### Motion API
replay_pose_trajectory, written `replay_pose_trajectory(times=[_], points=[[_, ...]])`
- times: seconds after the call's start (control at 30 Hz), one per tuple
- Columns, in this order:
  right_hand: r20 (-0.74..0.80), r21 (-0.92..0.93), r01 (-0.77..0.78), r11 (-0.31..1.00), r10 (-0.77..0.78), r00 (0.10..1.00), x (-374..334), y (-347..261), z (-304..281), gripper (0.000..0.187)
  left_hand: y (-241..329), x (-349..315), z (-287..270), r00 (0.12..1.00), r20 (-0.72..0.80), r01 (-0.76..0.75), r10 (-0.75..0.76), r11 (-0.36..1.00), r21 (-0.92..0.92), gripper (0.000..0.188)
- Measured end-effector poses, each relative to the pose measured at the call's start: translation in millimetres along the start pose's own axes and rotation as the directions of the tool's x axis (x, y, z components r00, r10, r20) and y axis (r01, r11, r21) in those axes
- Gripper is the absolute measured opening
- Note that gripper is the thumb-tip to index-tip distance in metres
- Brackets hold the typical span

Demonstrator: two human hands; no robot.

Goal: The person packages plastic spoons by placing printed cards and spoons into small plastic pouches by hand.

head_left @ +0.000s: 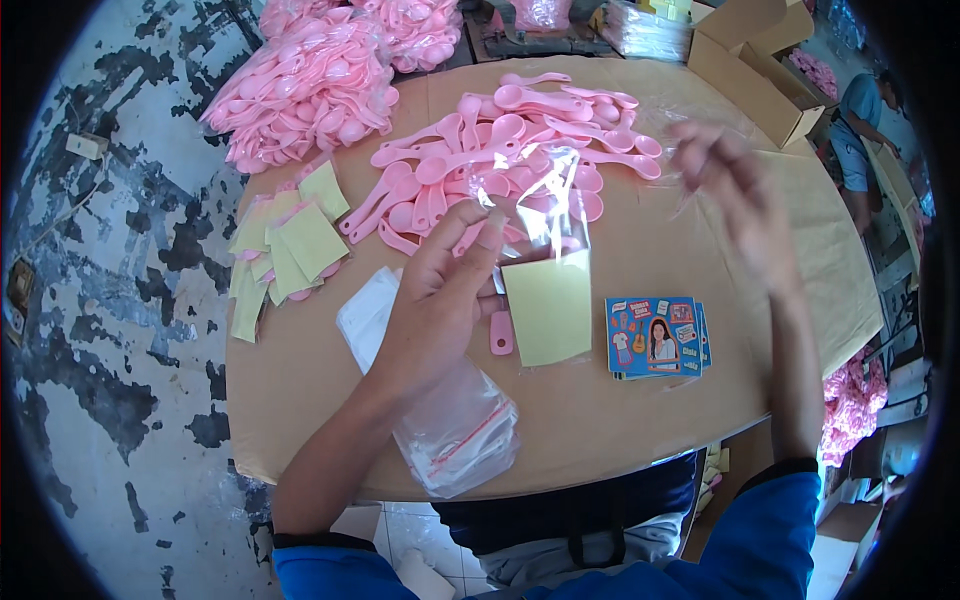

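My left hand (450,290) pinches the edge of a clear plastic bag (568,205) above the middle of the table. A pale yellow card (548,310) sits in the bag. A pink spoon handle (501,334) shows beside the card; whether it is inside the bag I cannot tell. My right hand (730,190) is raised at the right, apart from the bag, its fingers smeared by motion. Under my left wrist lies a stack of clear bags (460,430). Many loose pink measuring spoons (480,150) are heaped behind my left hand.
Blue printed cards (655,340) are stacked right of the bag. Packs with yellow cards (300,245) lie at the left. Large bags of pink spoons (310,90) stand at the back left, an open cardboard box (750,70) at the back right. Another person (862,120) is beyond.
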State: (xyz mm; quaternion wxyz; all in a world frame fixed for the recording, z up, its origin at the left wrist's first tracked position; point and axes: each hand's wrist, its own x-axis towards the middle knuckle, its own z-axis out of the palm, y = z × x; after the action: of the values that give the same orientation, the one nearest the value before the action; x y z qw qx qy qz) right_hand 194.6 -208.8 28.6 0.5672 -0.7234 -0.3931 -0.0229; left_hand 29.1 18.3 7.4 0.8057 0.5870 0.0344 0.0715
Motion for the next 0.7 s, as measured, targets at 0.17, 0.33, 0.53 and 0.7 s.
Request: replay_pose_trajectory(times=[0.17,0.33,0.53,0.7], points=[[0.419,0.017,0.066,0.998,-0.067,0.906,-26.2,-30.9,61.7,0.02,4.4,-5.8,12.6,0.996,0.076,-0.047,0.041,0.996,0.069,0.032],[0.257,0.393,-0.199,0.898,0.1,0.961,-34.3,-10.1,72.2,0.02,-9.9,-3.5,5.0,0.997,0.008,0.08,-0.082,0.986,0.147,0.044],[0.423,0.293,-0.304,0.906,0.163,0.892,-31.6,-17.9,62.5,0.022,-4.9,-4.7,5.1,0.999,-0.034,0.017,-0.009,0.973,0.229,0.044],[0.426,0.376,-0.318,0.87,0.142,0.894,-32.5,-18.6,66.0,0.022,-1.2,-3.8,1.0,0.997,0.059,-0.059,0.038,0.917,0.394,0.045]])
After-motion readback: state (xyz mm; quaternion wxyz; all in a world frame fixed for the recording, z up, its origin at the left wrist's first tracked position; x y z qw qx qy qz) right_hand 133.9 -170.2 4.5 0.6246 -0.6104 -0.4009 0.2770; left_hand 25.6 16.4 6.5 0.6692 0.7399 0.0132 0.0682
